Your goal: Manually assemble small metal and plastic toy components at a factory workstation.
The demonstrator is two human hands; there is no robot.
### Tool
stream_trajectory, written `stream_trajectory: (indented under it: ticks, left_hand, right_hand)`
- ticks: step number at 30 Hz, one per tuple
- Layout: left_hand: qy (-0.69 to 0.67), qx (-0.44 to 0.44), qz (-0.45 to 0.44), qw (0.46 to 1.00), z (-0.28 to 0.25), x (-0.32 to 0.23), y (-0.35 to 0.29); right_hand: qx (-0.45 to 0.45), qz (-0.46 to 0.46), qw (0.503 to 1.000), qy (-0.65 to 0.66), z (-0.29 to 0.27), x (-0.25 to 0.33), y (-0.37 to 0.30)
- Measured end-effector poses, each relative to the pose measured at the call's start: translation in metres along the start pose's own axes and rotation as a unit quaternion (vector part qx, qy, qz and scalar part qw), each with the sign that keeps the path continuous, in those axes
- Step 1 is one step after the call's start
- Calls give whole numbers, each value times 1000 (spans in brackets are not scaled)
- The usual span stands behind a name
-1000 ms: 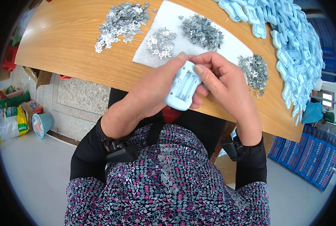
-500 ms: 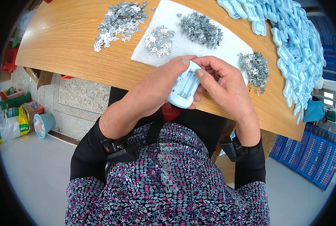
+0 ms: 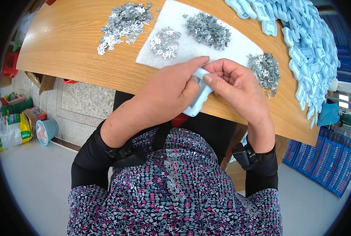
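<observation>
1. The left hand (image 3: 175, 84) grips the case (image 3: 202, 98) from the left; the right hand (image 3: 240, 86) pinches its far end.
2. The case is between both hands, by the table's (image 3: 65, 51) near edge.
3. It looks light, hard and maybe slippery; hold its long sides.

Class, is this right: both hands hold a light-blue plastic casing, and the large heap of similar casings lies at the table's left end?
Wrong end: the head view shows the heap of similar casings at the right end of the wooden table. The left hand and right hand do hold a light-blue plastic casing.
</observation>
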State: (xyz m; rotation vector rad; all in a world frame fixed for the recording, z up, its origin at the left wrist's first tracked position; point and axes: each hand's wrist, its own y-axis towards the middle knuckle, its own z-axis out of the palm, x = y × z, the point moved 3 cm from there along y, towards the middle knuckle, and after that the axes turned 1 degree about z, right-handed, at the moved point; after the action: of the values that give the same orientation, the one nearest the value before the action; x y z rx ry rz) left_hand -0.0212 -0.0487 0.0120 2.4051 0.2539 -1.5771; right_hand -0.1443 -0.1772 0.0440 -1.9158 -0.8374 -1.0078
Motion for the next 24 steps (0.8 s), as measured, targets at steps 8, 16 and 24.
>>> stream_trajectory:
  ticks: [8,16,24]
  left_hand:
    - [-566,62,-164,806,9,17,3]
    - [-636,138,-184,736,13,10,-2]
    - [-600,108,-244,754,9,6,-8]
  right_hand:
    - [-36,-39,990,134,6,-4,4]
    - [-57,-44,990,121,7,-16,4]
    - [-121,-82,989,-6,-7,-23,-7]
